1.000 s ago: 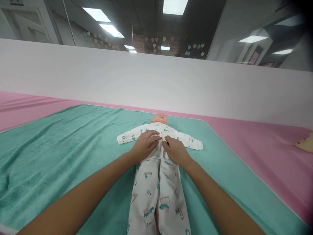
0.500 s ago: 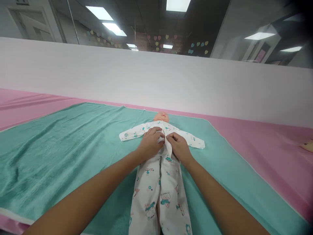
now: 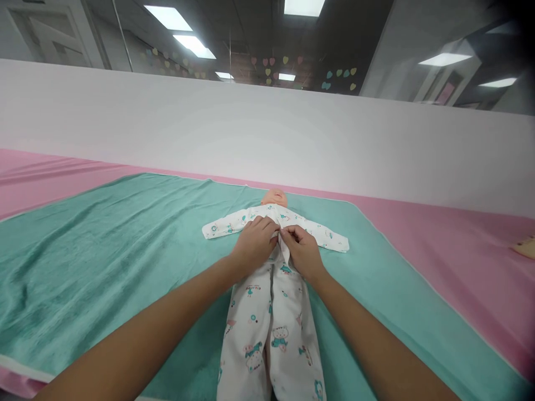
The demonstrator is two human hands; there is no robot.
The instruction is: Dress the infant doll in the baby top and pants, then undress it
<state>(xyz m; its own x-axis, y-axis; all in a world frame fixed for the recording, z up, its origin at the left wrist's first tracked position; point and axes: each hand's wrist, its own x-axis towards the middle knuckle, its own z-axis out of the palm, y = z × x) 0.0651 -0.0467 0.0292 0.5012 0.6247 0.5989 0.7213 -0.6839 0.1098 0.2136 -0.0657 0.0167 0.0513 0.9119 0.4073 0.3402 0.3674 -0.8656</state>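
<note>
A baby doll lies on its back, dressed in white printed baby pajamas with sleeves spread to both sides. Over the chest, my left hand pinches one front edge of the pajamas. Close beside it, my right hand pinches the other front edge between thumb and forefinger. The fingertips of both hands nearly meet at the front opening. Any fastener between them is too small to make out. Below my hands the front gapes down between the two legs.
The doll rests on a green blanket with soft folds at left. Pink cloth lies under it. A low white wall runs along the back, with a mirror or glass above. Part of a tan object shows at the right edge.
My right hand has shifted slightly left, bringing its fingertips closer to my left fingers. The two front edges are drawn nearer each other. The view has tilted a little.
</note>
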